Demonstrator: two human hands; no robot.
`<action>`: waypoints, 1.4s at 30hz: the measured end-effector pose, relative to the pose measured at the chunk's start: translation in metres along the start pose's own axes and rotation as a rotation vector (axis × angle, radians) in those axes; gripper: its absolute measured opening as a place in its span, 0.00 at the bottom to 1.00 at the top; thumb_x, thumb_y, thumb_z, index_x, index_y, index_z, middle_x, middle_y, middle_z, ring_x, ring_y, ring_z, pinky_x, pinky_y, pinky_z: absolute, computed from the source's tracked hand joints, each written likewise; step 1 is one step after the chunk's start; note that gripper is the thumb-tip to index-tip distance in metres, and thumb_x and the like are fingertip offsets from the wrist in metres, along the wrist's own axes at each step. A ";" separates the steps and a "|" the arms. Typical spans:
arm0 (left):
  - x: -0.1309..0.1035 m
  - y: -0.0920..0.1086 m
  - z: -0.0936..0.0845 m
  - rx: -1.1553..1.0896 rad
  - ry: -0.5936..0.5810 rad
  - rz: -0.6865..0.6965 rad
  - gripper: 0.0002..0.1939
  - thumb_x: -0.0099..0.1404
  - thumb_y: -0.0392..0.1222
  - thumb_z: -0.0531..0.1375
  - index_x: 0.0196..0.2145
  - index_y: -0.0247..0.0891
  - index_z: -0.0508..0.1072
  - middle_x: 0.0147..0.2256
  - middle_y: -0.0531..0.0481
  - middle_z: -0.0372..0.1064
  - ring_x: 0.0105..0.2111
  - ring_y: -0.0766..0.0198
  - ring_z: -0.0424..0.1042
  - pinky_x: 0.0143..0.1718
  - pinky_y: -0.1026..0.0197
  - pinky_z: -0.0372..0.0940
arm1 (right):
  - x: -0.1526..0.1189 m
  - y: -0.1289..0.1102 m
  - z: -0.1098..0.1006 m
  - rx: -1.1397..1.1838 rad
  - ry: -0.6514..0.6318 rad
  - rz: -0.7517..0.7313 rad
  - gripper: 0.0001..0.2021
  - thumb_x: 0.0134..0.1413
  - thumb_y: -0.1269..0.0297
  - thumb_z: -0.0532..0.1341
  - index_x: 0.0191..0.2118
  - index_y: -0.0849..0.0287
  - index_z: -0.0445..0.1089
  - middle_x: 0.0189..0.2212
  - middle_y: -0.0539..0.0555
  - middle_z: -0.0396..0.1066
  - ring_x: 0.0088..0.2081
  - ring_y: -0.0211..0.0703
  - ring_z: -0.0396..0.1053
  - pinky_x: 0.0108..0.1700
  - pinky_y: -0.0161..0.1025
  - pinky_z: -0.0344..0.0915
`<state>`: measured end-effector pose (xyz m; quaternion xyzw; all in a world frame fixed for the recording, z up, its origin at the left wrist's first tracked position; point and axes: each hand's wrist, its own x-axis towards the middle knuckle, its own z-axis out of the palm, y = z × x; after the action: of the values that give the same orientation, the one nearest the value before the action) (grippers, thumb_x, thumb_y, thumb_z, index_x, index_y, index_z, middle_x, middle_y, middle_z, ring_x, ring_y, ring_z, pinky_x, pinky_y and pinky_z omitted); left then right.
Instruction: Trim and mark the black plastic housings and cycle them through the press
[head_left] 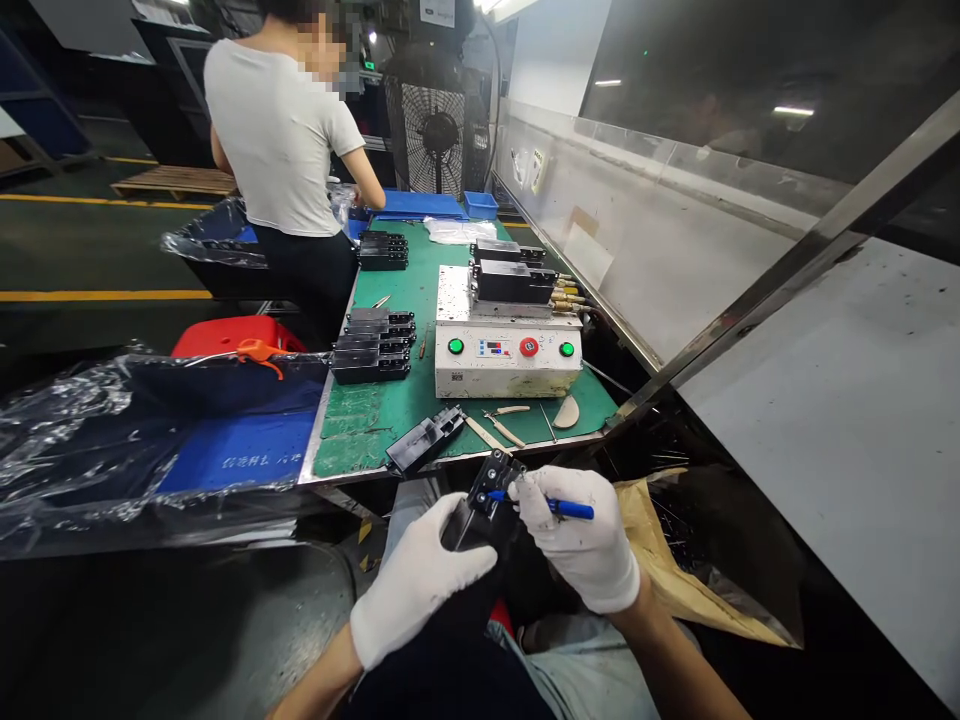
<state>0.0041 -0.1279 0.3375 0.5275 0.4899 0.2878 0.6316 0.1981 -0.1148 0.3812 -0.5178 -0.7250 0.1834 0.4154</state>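
Observation:
My left hand (424, 575), in a white glove, is wrapped round a black plastic part (486, 490) held over my lap, below the table's front edge. My right hand (581, 535), also gloved, grips a blue pen-like tool (571, 509). The tool's tip touches the upper end of the black part, near its round holes. Just beyond, another black part (426, 440) lies slanted on the table's front edge. Beside it are a pale flat stick (486, 434) and cutters with pale handles (510, 428).
A white machine (510, 360) with green buttons stands on the green table (352, 450), bearing black parts (517, 282). Stacked black parts (373, 355) line the left side. A plastic-lined blue bin (240, 450) is left. A person (281, 140) stands beyond. A metal frame post (787, 255) slants at right.

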 end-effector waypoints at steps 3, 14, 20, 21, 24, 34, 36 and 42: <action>0.002 0.001 -0.001 -0.004 -0.009 0.001 0.23 0.59 0.41 0.65 0.53 0.37 0.73 0.45 0.48 0.78 0.49 0.51 0.74 0.52 0.54 0.66 | -0.001 0.000 -0.006 0.018 0.016 -0.033 0.17 0.66 0.60 0.61 0.26 0.56 0.77 0.22 0.53 0.76 0.24 0.41 0.74 0.29 0.36 0.71; 0.033 0.008 -0.014 -0.541 0.315 0.037 0.28 0.59 0.52 0.71 0.52 0.35 0.72 0.49 0.42 0.77 0.46 0.52 0.77 0.48 0.53 0.71 | -0.054 -0.029 0.011 0.225 0.012 -0.227 0.23 0.57 0.81 0.59 0.55 0.52 0.74 0.38 0.53 0.81 0.37 0.46 0.80 0.37 0.41 0.78; 0.040 0.011 -0.017 -0.641 0.359 0.088 0.25 0.59 0.48 0.72 0.51 0.36 0.74 0.52 0.43 0.76 0.49 0.55 0.77 0.57 0.55 0.68 | -0.073 -0.020 0.050 0.095 0.003 -0.281 0.28 0.57 0.82 0.59 0.61 0.56 0.68 0.41 0.57 0.81 0.40 0.48 0.80 0.41 0.45 0.79; 0.039 0.010 -0.017 -0.642 0.355 0.084 0.25 0.60 0.48 0.72 0.51 0.36 0.74 0.52 0.44 0.76 0.50 0.55 0.77 0.57 0.55 0.68 | -0.073 -0.020 0.052 0.086 -0.005 -0.282 0.27 0.58 0.82 0.59 0.62 0.57 0.68 0.42 0.58 0.81 0.41 0.49 0.80 0.41 0.46 0.79; 0.038 0.007 -0.017 -0.645 0.347 0.087 0.23 0.62 0.48 0.71 0.52 0.37 0.74 0.52 0.44 0.76 0.52 0.55 0.76 0.57 0.55 0.68 | -0.072 -0.020 0.052 0.056 -0.025 -0.289 0.25 0.59 0.80 0.59 0.62 0.58 0.67 0.41 0.58 0.81 0.40 0.50 0.79 0.40 0.47 0.78; 0.040 0.007 -0.019 -0.645 0.360 0.071 0.24 0.62 0.49 0.71 0.51 0.34 0.74 0.46 0.42 0.78 0.39 0.59 0.79 0.45 0.58 0.73 | -0.082 -0.015 0.042 -0.032 0.149 -0.259 0.23 0.57 0.82 0.60 0.57 0.58 0.69 0.38 0.59 0.80 0.37 0.49 0.79 0.38 0.45 0.78; 0.040 0.009 -0.018 -0.637 0.363 0.079 0.24 0.61 0.49 0.71 0.51 0.34 0.75 0.46 0.43 0.78 0.40 0.58 0.79 0.46 0.58 0.73 | -0.081 -0.013 0.042 -0.064 0.126 -0.216 0.19 0.59 0.81 0.60 0.53 0.59 0.71 0.37 0.59 0.80 0.37 0.49 0.79 0.38 0.45 0.78; 0.043 0.010 -0.026 -0.810 0.354 0.018 0.26 0.58 0.46 0.73 0.52 0.34 0.76 0.42 0.43 0.80 0.37 0.53 0.81 0.41 0.55 0.76 | -0.083 -0.008 0.040 -0.036 0.058 -0.133 0.13 0.61 0.79 0.60 0.47 0.60 0.75 0.35 0.56 0.80 0.35 0.47 0.80 0.37 0.43 0.78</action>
<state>-0.0034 -0.0772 0.3348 0.1843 0.4338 0.5478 0.6912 0.1714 -0.1864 0.3290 -0.4810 -0.7488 0.1273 0.4380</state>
